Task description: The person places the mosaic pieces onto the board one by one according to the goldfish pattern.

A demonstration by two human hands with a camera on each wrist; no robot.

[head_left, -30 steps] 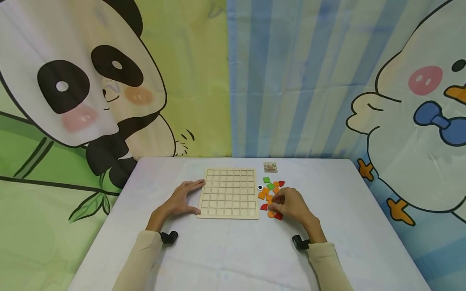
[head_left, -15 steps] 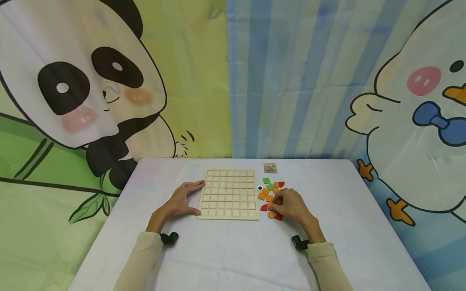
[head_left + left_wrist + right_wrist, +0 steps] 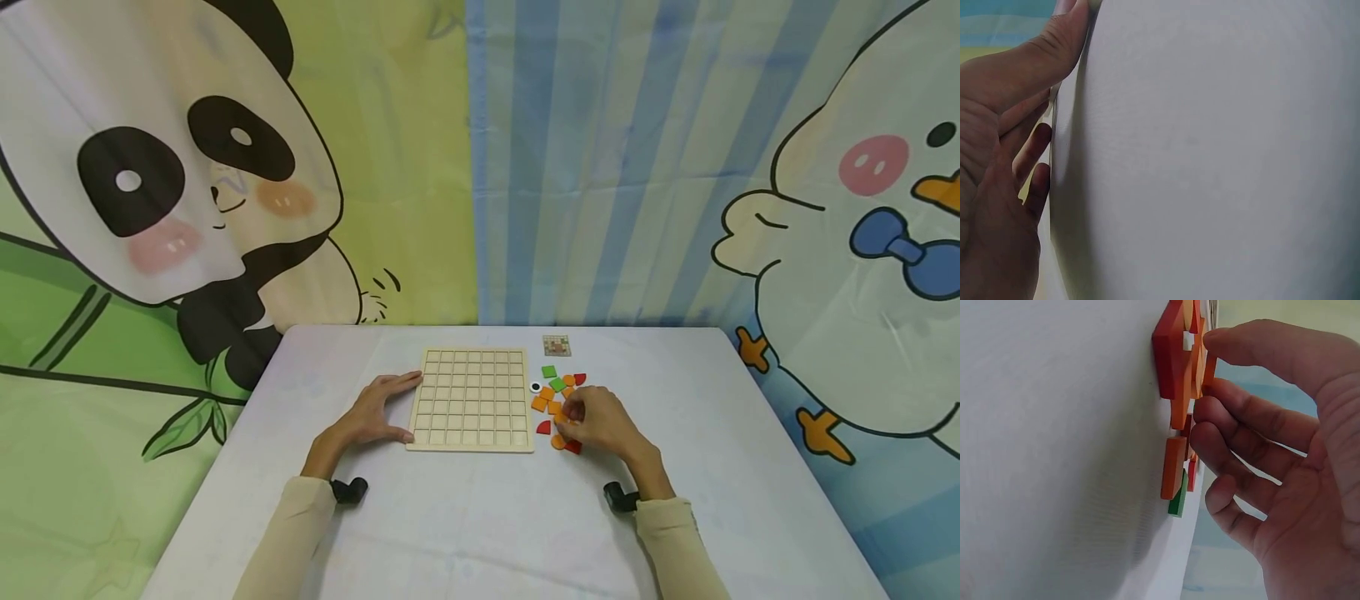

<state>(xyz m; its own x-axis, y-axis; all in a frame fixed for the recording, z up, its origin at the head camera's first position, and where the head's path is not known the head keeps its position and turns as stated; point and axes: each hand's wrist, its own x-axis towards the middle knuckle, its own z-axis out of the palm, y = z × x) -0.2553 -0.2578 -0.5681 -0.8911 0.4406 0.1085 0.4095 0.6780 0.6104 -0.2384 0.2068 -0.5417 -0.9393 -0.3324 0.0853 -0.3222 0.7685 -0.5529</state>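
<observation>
A pale wooden grid board (image 3: pixel 471 400) lies flat on the white table, its square cells bare. My left hand (image 3: pixel 363 412) rests at its left side, thumb and fingers spread and touching the edge; the left wrist view shows the thumb (image 3: pixel 1054 47) and fingers from the side. To the right of the board, my right hand (image 3: pixel 600 421) pinches an orange tile (image 3: pixel 1210 370) between thumb and index finger, raised slightly off the table. Around it lie loose orange tiles (image 3: pixel 539 404), red quarter-round pieces (image 3: pixel 543 427) and green tiles (image 3: pixel 549 372).
A small patterned card (image 3: pixel 557 345) lies behind the pieces. A white round piece with a black centre (image 3: pixel 536 387) sits close to the board's right edge. Printed cloth (image 3: pixel 570 167) hangs behind the table (image 3: pixel 465 533).
My right hand has lifted slightly, with an orange tile now between thumb and index finger. My left hand and the board have stayed in place.
</observation>
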